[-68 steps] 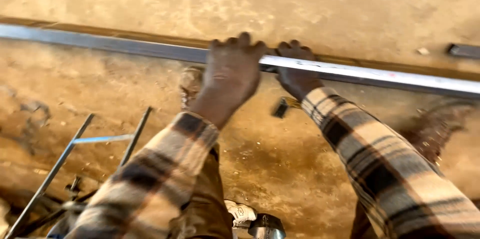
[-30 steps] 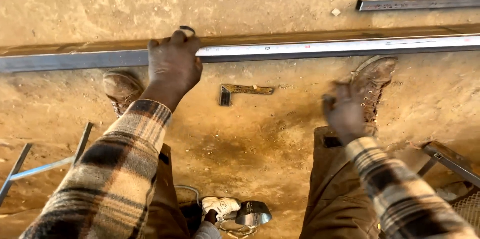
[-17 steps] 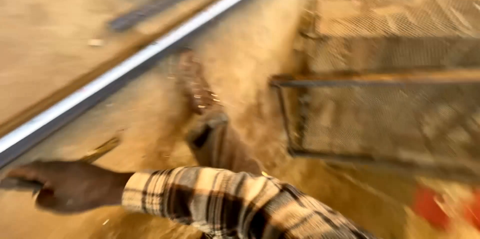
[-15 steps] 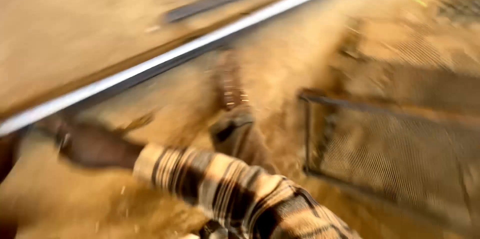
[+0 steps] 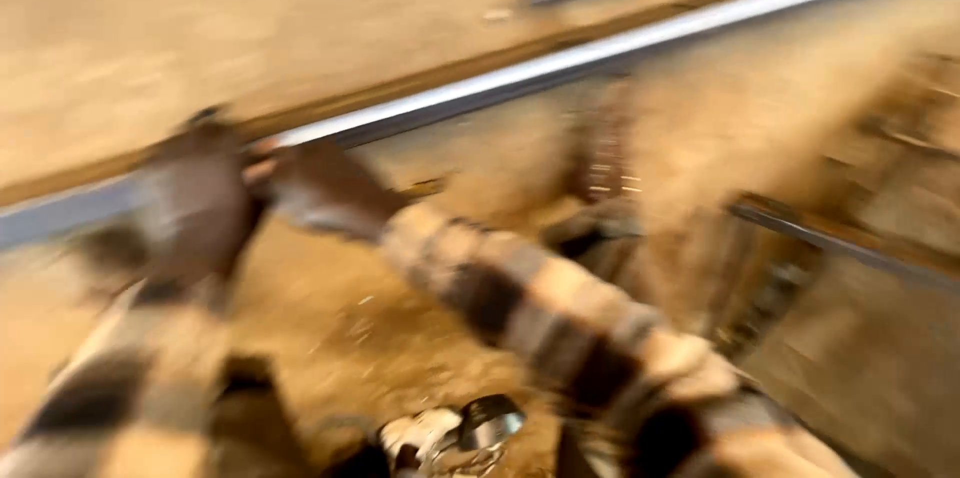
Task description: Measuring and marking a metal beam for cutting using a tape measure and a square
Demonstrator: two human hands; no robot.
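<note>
The sandy floor [image 5: 330, 338] fills the blurred view. A long metal bar [image 5: 560, 63] runs across it from 9 o'clock up to 2 o'clock, lying along a brown strip. My 2 plaid sleeves come in from 6 o'clock. My left hand [image 5: 200, 208] rests on the bar at 9 o'clock, fingers laid over it; the blur hides whether its grip is closed. My right hand [image 5: 325, 188] sits just beside it, touching the bar, grip equally unclear. A dark metal frame [image 5: 850, 243] lies at 3 o'clock. A small shiny tool [image 5: 470, 428] sits at 6 o'clock.
</note>
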